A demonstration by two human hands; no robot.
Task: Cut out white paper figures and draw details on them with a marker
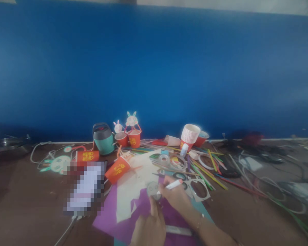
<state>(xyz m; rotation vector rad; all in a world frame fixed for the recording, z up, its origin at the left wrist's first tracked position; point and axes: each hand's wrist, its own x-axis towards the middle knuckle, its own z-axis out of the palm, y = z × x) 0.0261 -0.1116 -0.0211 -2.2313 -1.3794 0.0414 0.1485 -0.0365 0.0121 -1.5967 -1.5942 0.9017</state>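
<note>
My right hand [172, 194] is closed around a white marker with an orange-red end [174, 184], its tip at a small round pale paper face [152, 188]. My left hand [150, 225] lies just below, its index finger stretched out and pressing on the lower edge of the face. Under both hands are a purple sheet [107, 212] and a white sheet [124, 201]. Scissors [179, 176] and a white card with a round hole [206, 196] lie just beyond the right hand.
Red paper cups [118, 169], some with rabbit faces, stand or lie at the left and back. A green container [104, 141], stacked cups [191, 134], tape rolls [163, 159] and coloured pipe cleaners [205, 176] spread across the back. A blurred phone [86, 188] lies left; cables run right.
</note>
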